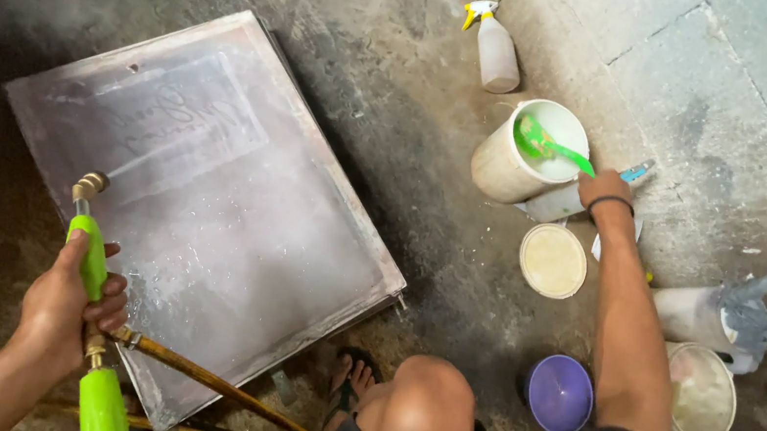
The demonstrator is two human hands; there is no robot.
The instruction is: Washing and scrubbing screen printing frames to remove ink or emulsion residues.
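Note:
My left hand [70, 308] grips a green spray wand [90, 305] with a brass nozzle, pointed at a large framed screen [209, 193] lying tilted on the wet floor. Mist rises over the screen's far edge. My right hand [604, 190] reaches out to a white bucket [509, 158] and holds the handle of a green scoop [550, 149] that dips into it. My knee [422, 413] and sandalled foot [352, 379] are below the screen's near corner.
A spray bottle with a yellow trigger [494, 47] stands beyond the bucket. A cream lid [552, 261], a purple bowl [559, 395], a tub with a grey rag [716, 314] and other tubs [701, 391] sit around my right arm. Brown hoses [213, 386] run near my left hand.

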